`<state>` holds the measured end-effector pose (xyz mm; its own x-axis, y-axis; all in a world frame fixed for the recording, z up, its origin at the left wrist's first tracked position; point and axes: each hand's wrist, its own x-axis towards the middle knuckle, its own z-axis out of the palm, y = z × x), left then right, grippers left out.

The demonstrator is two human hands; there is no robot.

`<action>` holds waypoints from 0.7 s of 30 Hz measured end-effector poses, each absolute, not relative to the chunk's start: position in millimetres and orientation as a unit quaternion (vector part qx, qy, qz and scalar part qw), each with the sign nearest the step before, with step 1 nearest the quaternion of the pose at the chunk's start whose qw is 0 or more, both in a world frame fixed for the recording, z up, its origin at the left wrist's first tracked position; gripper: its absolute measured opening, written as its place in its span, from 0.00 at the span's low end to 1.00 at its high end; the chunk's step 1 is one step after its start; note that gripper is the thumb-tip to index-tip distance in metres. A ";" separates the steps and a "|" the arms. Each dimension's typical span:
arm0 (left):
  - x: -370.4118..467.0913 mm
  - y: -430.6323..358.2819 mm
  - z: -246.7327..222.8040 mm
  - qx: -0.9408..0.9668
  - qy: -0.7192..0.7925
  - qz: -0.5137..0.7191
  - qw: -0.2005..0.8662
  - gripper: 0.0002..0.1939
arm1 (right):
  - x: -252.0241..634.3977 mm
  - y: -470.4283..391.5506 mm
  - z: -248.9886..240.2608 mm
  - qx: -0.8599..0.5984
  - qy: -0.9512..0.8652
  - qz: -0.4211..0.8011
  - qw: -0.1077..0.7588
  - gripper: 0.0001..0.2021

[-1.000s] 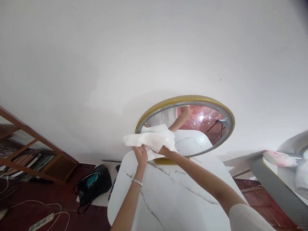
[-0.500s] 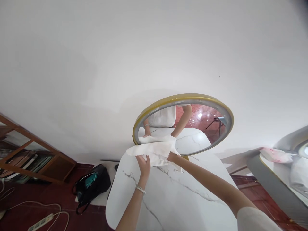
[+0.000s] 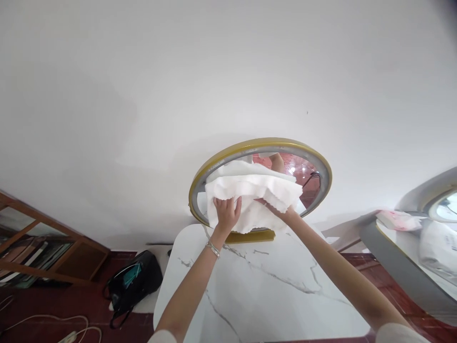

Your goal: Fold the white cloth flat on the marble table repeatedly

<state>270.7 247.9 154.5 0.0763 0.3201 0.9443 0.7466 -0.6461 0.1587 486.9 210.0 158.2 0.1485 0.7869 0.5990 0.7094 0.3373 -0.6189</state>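
A white cloth [image 3: 255, 186] is spread in front of the oval mirror [image 3: 321, 200], hiding much of its glass. My left hand [image 3: 227, 213] grips the lower left part of the cloth, its thumb raised to the right and a bracelet on the wrist. Under a fold on the right side, my right hand [image 3: 283, 213] holds the cloth, with its fingers partly covered. The mirror has a gold rim and a gold base [image 3: 250, 237], which stands on a white marble-patterned table [image 3: 271, 295].
A black bag [image 3: 135, 281] sits low at the left, near a wooden shelf [image 3: 76, 252] of books. Cables and part of a power strip [image 3: 67, 337] lie on the red floor. At right, another table [image 3: 396, 267] bears a pink-and-white packet [image 3: 398, 220] and a white bag [image 3: 441, 250].
The cloth has been opened out from a bunched shape and raised against the mirror. Both my hands have moved up and to the right, and the mirror's base now shows.
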 end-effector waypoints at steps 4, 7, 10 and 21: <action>307.4 252.8 186.9 -0.753 -0.278 -0.566 0.185 0.09 | 524.2 202.0 182.7 -0.672 -0.613 -0.078 0.407 0.24; 335.3 250.3 204.5 -0.789 -0.207 -0.549 0.182 0.10 | 554.6 193.0 186.9 -0.729 -0.570 -0.127 0.357 0.24; 358.0 245.2 210.3 -0.825 -0.169 -0.515 0.157 0.11 | 575.1 183.0 178.5 -0.754 -0.529 -0.164 0.353 0.27; 391.3 216.2 156.4 -0.868 -0.149 -0.459 0.118 0.12 | 591.2 146.9 104.5 -0.719 -0.454 -0.171 0.498 0.33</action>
